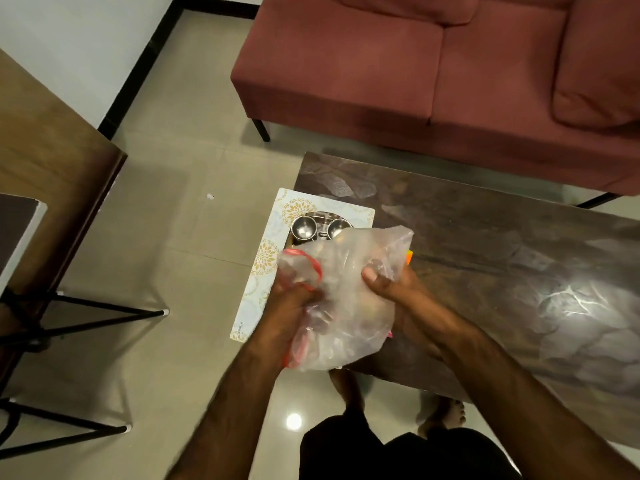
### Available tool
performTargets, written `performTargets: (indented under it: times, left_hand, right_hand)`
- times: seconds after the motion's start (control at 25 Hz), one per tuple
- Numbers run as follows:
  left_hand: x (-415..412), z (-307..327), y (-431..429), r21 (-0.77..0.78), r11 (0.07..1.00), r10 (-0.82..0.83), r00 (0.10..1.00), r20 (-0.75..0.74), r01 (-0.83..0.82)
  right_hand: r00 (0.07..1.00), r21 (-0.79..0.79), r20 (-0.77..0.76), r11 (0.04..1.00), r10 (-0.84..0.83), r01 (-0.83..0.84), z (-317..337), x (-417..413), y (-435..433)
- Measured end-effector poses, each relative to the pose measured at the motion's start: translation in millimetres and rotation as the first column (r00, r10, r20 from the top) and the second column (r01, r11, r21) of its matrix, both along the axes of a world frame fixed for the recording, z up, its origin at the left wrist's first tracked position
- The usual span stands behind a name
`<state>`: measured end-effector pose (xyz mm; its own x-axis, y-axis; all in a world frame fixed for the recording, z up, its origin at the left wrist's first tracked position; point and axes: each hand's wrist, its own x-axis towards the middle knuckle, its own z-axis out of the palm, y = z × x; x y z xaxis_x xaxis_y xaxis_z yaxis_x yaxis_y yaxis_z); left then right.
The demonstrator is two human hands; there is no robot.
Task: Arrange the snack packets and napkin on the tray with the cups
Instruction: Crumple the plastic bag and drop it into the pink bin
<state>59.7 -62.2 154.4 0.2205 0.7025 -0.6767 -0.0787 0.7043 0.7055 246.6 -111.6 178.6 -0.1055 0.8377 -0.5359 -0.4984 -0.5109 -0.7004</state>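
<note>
While both hands grip bag (346, 292), cups (303, 228) half-hidden, sofa (433, 74) beyond

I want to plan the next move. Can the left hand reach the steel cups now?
Probably not: the left hand is gripping the plastic bag, which hangs over the steel cups.

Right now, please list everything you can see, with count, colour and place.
plastic bag: 1, clear with red trim, held above the tray
steel cups: 2, silver, on the tray
tray: 1, pale with gold flowers, at the table's left end
table: 1, dark, glossy, centre right
sofa: 1, dark red, behind the table
wooden furniture: brown, left
bare feet: 2, on the floor
hands: left hand, right hand, both gripping the bag
</note>
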Motion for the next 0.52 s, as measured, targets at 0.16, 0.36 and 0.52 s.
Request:
performTargets:
  times: [0.16, 0.36, 0.52]
  left_hand:
    - [35, 12, -6, 0.208, 0.948, -0.214, 0.967, -0.136, 0.239]
    - [30, 14, -7, 0.255, 0.839, -0.41, 0.866, -0.286, 0.481]
    - [13, 26, 1, 0.373, 0.858, -0.254, 0.923, -0.288, 0.353]
  right_hand:
    - [0.987, 0.024, 0.146, 0.997, 0.072, -0.076, 7, -16, 0]
    - [0.928, 0.006, 0.336, 0.985, -0.164, 0.172, 8, -8, -1]
    - [0.916, 0.013, 0.33, 0.971, -0.229, 0.239, 9, 6, -1]
